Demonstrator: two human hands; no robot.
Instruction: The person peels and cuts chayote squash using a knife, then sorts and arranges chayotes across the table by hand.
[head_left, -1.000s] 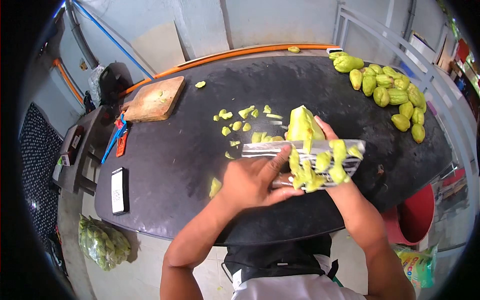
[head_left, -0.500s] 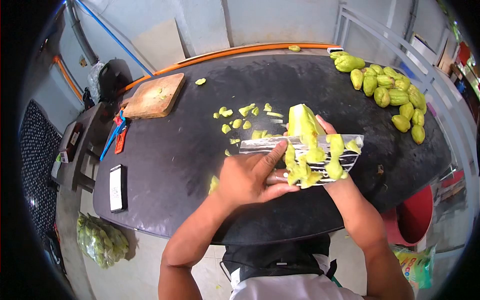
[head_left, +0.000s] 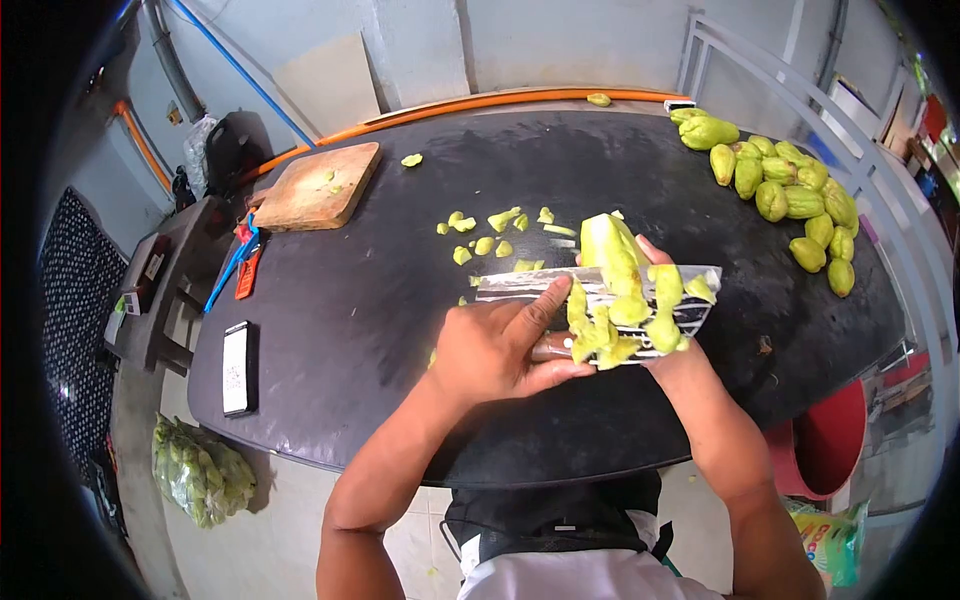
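Observation:
My left hand (head_left: 495,345) is closed round the brown handle of a broad-bladed knife (head_left: 525,285), its index finger laid along the blade. Several strips of green peel (head_left: 663,310) cling to the flat of the blade. Beyond the knife, my right hand (head_left: 652,252) grips a pale, partly peeled chayote (head_left: 605,243); the blade hides most of this hand. The blade's far edge is against the chayote, where a strip of peel hangs over the metal. Small cut pieces of chayote (head_left: 484,246) lie scattered on the dark table (head_left: 340,290) left of it.
A pile of whole chayotes (head_left: 785,185) sits at the table's right side. A wooden chopping board (head_left: 315,188), an orange-handled tool (head_left: 247,273) and a phone (head_left: 238,368) are at the left. A red bin (head_left: 820,440) stands below the right edge, a bag of green produce (head_left: 200,470) on the floor.
The view has shifted slightly, so the table's things appear a little to the right. Both hands keep their grip, with the knife and chayote nearly in the same place.

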